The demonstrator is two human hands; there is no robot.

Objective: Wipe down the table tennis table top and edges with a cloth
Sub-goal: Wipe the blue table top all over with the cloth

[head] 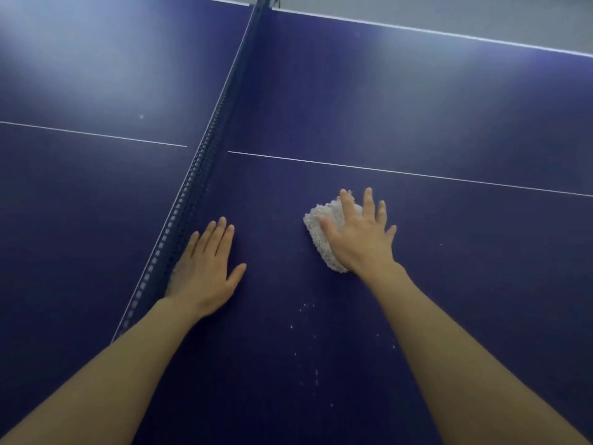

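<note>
I see my right hand (359, 239) spread flat, fingers straight, pressing the white cloth (324, 232) onto the blue tabletop (417, 123). My left hand (205, 271) lies flat and open on the tabletop, just beside the net (205, 162), holding nothing.

place: games room; evidence: blue table tennis table (417, 107); net (205, 155); grey floor (481, 14)

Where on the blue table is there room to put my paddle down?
Bare blue lies past the white centre line, up to the far edge. Between the left hand and right hand on the cloth it is tight, with white specks nearer you.
</note>
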